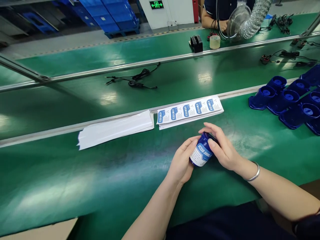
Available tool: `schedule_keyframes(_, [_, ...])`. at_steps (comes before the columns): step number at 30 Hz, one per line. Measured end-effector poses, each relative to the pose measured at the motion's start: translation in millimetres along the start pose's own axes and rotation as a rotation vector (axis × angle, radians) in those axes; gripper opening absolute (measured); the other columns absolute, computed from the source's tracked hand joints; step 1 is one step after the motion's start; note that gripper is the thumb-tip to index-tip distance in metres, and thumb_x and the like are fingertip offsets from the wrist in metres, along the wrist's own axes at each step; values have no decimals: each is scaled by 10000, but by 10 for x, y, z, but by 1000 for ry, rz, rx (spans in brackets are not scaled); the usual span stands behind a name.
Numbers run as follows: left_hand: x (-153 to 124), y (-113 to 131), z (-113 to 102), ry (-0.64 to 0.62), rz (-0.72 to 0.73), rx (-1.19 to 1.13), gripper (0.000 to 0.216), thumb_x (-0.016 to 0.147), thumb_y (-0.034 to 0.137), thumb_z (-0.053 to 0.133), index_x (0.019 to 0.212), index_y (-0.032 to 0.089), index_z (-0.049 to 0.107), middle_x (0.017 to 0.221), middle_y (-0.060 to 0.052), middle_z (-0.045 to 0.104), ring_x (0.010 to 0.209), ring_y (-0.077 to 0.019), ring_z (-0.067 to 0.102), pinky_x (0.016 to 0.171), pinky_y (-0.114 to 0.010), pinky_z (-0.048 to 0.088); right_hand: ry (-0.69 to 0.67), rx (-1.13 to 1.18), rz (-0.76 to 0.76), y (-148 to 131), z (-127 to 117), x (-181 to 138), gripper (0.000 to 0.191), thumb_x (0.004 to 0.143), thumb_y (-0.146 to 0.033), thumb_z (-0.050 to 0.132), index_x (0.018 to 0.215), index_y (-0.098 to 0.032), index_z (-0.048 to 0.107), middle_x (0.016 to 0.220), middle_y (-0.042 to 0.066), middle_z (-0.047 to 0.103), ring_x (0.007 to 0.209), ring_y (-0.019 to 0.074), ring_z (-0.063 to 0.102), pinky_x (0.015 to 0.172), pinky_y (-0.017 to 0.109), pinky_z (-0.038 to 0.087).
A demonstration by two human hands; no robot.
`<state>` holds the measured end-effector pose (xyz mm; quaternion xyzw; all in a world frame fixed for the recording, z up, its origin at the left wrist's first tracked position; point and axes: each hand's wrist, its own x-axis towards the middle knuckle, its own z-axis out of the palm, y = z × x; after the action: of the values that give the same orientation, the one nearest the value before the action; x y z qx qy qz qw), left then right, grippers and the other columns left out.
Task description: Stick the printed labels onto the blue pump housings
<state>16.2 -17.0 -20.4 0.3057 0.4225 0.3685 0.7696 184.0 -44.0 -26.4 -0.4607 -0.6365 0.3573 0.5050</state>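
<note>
A small dark blue plastic part (203, 150) with a white and blue label on its side lies between both my hands, just above the green bench (100, 173). My left hand (182, 162) cups it from the left, fingers wrapped round its lower end. My right hand (222, 146) covers it from the right, thumb pressed on the label, a silver bangle on the wrist. A strip of printed labels (190, 110) lies just beyond my hands. To its left sits a stack of white backing strips (115, 130).
Several blue plastic parts (290, 100) stand clustered at the right edge. Black cables (136, 80) lie on the conveyor belt behind a metal rail. Another person's arm (212, 20) rests at the far side beside a black block, a small cup and a silver duct hose.
</note>
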Motion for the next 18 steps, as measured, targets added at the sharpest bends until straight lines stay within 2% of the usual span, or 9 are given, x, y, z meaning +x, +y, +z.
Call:
schedule_keyframes(4, [-6, -6, 25, -8, 1, -30, 334, 835, 397, 773, 1086, 183, 719, 1028, -65, 726, 908, -175, 660, 797, -266, 514, 28, -23, -54, -3, 45, -44, 482, 1051, -411, 409, 1499, -252, 330, 1332, 122, 582, 1251, 265, 559, 1110, 511, 441])
schedule_keyframes(8, [-37, -1, 48, -77, 70, 78, 351, 824, 392, 783, 1127, 232, 708, 1161, -54, 699, 1048, -210, 635, 875, -300, 510, 88, -13, -29, -21, 48, -33, 469, 1055, -392, 399, 1493, -244, 321, 1278, 120, 600, 1190, 256, 589, 1070, 507, 466])
schedule_keyframes(12, [-58, 21, 32, -121, 169, 331, 431, 847, 402, 751, 1242, 262, 652, 1228, -57, 664, 1124, -250, 610, 936, -353, 496, 118, -11, 6, -27, 44, -26, 480, 1060, -401, 383, 1506, -251, 288, 1262, 114, 608, 1172, 248, 601, 1050, 491, 489])
schedule_keyframes(16, [-77, 3, 35, -77, 370, 702, 566, 788, 331, 795, 1313, 275, 592, 1232, -61, 636, 1121, -271, 597, 963, -392, 481, 128, 11, 24, -26, 54, -29, 477, 1067, -397, 368, 1515, -256, 281, 1279, 108, 611, 1193, 236, 601, 1048, 469, 505])
schedule_keyframes(18, [-85, -25, 55, -50, 461, 816, 625, 765, 282, 804, 1340, 275, 561, 1244, -67, 624, 1137, -279, 588, 979, -408, 477, 129, 24, 28, -31, 59, -29, 470, 1071, -386, 365, 1515, -257, 281, 1287, 104, 611, 1203, 228, 599, 1050, 458, 507])
